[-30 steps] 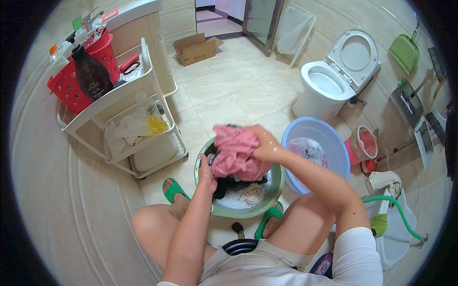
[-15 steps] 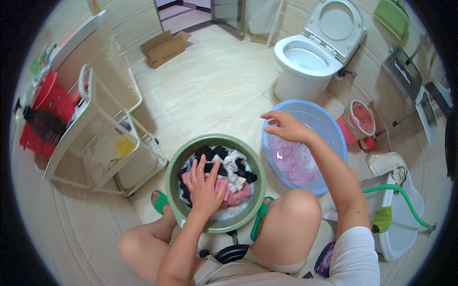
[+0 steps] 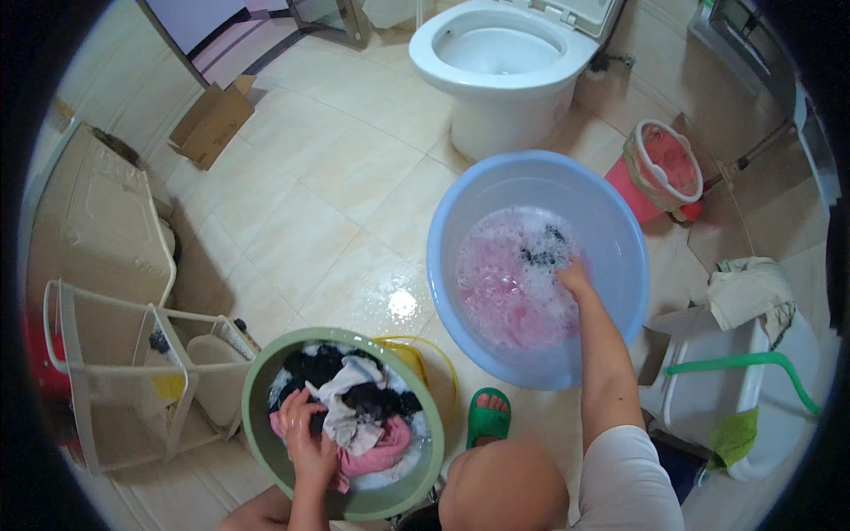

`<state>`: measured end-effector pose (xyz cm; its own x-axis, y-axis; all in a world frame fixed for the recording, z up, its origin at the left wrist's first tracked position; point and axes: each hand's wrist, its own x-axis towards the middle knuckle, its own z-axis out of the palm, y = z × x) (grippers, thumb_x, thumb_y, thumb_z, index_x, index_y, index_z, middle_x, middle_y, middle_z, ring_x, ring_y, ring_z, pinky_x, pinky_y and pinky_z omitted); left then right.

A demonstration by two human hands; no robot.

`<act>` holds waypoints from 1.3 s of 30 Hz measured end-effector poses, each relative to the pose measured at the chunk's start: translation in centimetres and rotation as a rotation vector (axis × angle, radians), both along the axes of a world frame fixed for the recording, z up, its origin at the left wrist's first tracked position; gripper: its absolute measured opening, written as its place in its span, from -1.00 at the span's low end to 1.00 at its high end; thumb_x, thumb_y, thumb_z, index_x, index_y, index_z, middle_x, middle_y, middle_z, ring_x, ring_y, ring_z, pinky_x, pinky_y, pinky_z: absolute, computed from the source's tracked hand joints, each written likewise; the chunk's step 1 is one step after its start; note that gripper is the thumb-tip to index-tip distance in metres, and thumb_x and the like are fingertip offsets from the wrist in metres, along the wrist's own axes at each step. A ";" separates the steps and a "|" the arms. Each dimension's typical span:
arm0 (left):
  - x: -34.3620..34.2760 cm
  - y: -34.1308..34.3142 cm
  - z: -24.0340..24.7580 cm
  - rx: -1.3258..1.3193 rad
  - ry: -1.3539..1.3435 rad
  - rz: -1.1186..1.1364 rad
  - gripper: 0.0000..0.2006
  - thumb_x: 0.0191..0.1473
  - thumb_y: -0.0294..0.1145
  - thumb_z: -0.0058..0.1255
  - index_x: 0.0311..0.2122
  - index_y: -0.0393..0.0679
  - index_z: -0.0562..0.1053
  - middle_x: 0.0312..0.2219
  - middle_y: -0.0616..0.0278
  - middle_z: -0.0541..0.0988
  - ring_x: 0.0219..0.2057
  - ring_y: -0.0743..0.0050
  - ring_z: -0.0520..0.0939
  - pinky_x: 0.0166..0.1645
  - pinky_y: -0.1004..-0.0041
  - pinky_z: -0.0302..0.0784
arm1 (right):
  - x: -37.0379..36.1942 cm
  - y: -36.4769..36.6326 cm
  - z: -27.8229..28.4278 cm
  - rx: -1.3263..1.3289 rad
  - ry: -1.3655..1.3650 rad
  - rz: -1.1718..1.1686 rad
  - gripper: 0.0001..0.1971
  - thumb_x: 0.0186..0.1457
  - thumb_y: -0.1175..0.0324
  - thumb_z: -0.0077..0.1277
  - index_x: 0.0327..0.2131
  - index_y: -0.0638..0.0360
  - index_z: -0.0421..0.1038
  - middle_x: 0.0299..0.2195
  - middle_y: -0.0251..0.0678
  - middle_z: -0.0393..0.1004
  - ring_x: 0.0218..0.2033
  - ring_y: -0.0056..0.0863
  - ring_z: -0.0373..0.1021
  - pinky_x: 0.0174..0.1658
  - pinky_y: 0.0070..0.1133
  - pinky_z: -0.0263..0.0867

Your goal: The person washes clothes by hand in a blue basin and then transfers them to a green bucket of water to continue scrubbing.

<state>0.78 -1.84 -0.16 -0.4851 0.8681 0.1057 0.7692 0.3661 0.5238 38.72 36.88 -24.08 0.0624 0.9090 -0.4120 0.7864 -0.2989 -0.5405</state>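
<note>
A green basin (image 3: 266,451) at the lower left holds a wet pile: black cloth (image 3: 323,365), whitish cloth (image 3: 347,403) and pink cloth (image 3: 376,453) amid suds. On the left side of this pile rests my left hand (image 3: 310,438), fingers bent and somewhat apart, grasping nothing I can see. My right hand (image 3: 575,276) reaches down into the large blue basin (image 3: 531,180). Its fingertips meet the foamy water and are partly hidden. Just left of them a black cloth (image 3: 542,255) shows through the suds, above submerged pink cloth (image 3: 505,305).
A toilet (image 3: 505,53) stands beyond the blue basin, with a pink bucket (image 3: 639,190) to its right. At left is a cream rack (image 3: 115,367); farther off lies a cardboard box (image 3: 212,124). A green hose (image 3: 744,361) crosses a white tub (image 3: 784,398) at right.
My right hand has lowered from above the blue basin to its water, where black cloth now shows. My left hand's fingers have bent more. The view has shifted toward the right.
</note>
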 end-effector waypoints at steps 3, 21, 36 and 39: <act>-0.2 0.9 0.4 -0.084 -0.019 -0.007 -0.76 -0.28 -0.51 0.10 -0.39 -0.20 0.37 -0.15 0.03 0.46 -0.01 -0.06 0.35 0.08 0.16 0.19 | 0.7 1.2 -3.1 0.053 -0.126 -0.129 -0.13 -0.13 0.20 0.16 0.21 0.23 -0.08 0.22 0.01 -0.08 0.24 -0.14 -0.10 0.24 -0.39 -0.10; -1.1 0.3 -0.3 -0.140 -0.121 0.026 -0.72 -0.27 -0.48 0.17 -0.40 -0.21 0.32 -0.16 0.04 0.44 0.03 -0.01 0.32 0.12 0.20 0.11 | -15.0 -3.9 -4.1 0.004 0.036 0.705 -0.69 -0.17 0.21 0.15 -0.30 0.13 0.50 -0.27 -0.08 0.49 -0.16 -0.16 0.40 -0.05 -0.38 0.24; -1.1 0.2 -0.9 -0.217 -0.067 -0.016 -0.68 -0.22 -0.43 0.17 -0.32 -0.18 0.31 -0.05 -0.01 0.35 0.04 -0.03 0.28 0.13 0.20 0.08 | -13.2 -5.2 -5.2 0.145 -0.212 0.445 -0.50 -0.08 0.22 0.10 -0.01 0.04 0.32 0.00 -0.01 0.26 0.00 -0.03 0.20 0.04 -0.31 0.15; -1.4 0.1 -1.6 -0.168 -0.045 -0.061 -0.63 -0.22 -0.41 0.17 -0.27 -0.16 0.29 -0.06 -0.01 0.35 0.03 -0.03 0.28 0.11 0.21 0.10 | -13.7 -6.0 -6.0 -0.047 0.059 0.650 -0.60 -0.02 0.33 0.06 -0.04 0.05 0.34 -0.27 -0.12 0.43 -0.25 -0.21 0.37 -0.14 -0.36 0.30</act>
